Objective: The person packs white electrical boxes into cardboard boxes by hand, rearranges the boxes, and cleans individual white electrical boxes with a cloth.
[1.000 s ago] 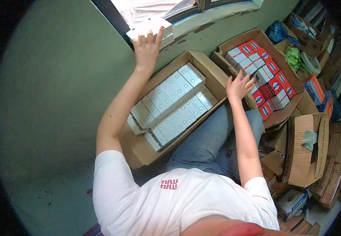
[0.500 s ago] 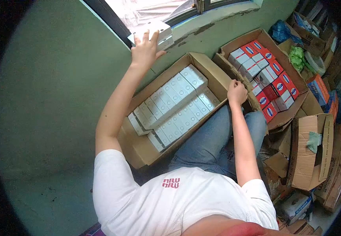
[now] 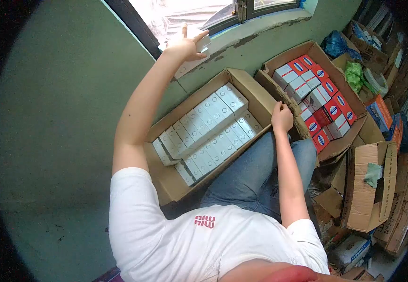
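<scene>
My left hand (image 3: pixel 182 47) is at the window sill with its fingers spread apart, next to white boxes (image 3: pixel 203 44) that it partly hides. It is unclear how firmly it touches them. Below it, an open cardboard carton (image 3: pixel 166 188) holds rows of small white boxes (image 3: pixel 208 113) with round marks on their ends, one row standing higher than the other. My right hand (image 3: pixel 282 117) is closed by the carton's right side, above my knee. Whatever its curled fingers hold, if anything, is hidden.
A second open carton (image 3: pixel 272 75) with red and white boxes (image 3: pixel 324 105) stands to the right. Beyond it are a blue bag (image 3: pixel 334 44), a green bag (image 3: pixel 353 75) and an opened carton (image 3: pixel 361 202) among piled cardboard. The window frame (image 3: pixel 138 28) and green wall (image 3: pixel 63 122) border the left.
My left hand has shifted slightly right and its fingers have spread wider at the white boxes on the sill. My right hand stays closed in about the same place. The view has tilted slightly.
</scene>
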{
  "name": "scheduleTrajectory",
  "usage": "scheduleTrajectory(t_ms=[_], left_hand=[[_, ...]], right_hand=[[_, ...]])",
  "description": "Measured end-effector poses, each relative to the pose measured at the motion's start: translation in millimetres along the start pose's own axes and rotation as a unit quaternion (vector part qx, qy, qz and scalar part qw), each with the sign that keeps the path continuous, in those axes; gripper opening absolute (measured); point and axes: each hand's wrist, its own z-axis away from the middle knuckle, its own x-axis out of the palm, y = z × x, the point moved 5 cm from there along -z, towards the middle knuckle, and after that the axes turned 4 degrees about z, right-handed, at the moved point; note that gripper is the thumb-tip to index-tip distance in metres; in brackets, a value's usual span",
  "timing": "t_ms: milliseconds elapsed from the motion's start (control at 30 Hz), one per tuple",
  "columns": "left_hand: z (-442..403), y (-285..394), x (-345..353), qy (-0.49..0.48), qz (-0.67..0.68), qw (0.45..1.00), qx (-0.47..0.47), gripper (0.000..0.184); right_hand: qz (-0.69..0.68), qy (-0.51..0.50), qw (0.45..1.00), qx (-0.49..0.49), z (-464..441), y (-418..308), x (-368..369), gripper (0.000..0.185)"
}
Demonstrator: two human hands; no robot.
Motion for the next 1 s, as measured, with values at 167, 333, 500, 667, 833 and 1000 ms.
scheduleTrajectory(t_ms=[167, 333, 500, 667, 833, 1000], left_hand=[[-30, -11, 13, 0.003, 0.018, 0.999, 0.05, 0.07], [-13, 1, 4, 0.039, -0.01, 0.999, 0.0, 0.069], [3, 24, 21, 0.166, -0.106, 0.979, -0.041, 0.061], [14, 32, 34, 0.268, -0.103, 0.958, -0.022, 0.058], [51, 48, 24, 0.443, -0.114, 0.871, 0.179, 0.056], [150, 93, 30, 0.458, 0.214, 0.788, 0.351, 0.059]], right_hand=[[-0.007, -0.01, 1.0, 0.003, 2, -3, -5, 0.043], [-0.016, -0.012, 1.0, 0.006, 0, 1, 0, 0.048], [-0.015, -0.002, 1.0, 0.003, 1, -2, -3, 0.043], [-0.01, 0.0, 1.0, 0.004, 2, -1, -2, 0.043], [-0.014, -0.023, 1.0, 0.002, 0, -1, -1, 0.044], [-0.015, -0.023, 1.0, 0.011, 0, 0, 0, 0.044]])
